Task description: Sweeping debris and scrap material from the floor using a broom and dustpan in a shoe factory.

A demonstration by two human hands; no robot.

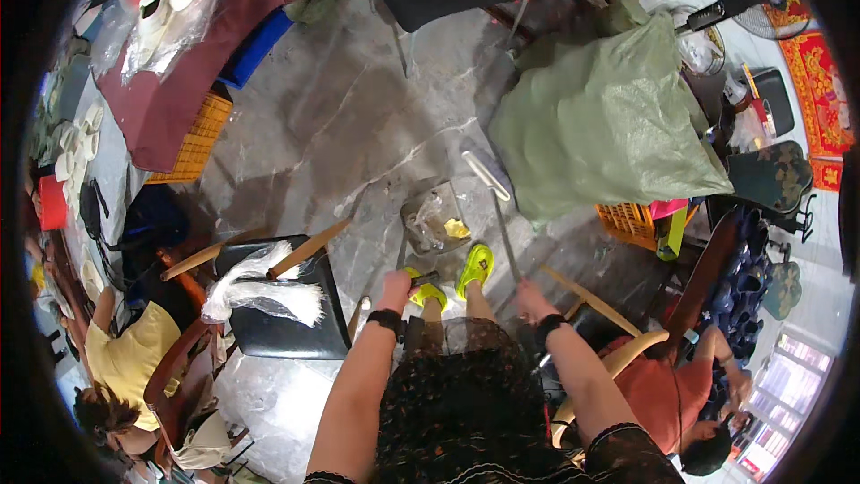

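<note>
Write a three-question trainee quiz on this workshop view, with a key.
1. True or false: the left hand grips a dark handle.
2. Which lies on the black chair seat at the person's left?
A. a bundle of white strands
B. a red cloth
C. a fan
3. Fill in: the person's sandals are ____ in colour.

Key:
1. True. The fingers close round it; what the right hand does cannot be told, though a thin rod runs up from beside it.
2. A.
3. Yellow-green.
</note>
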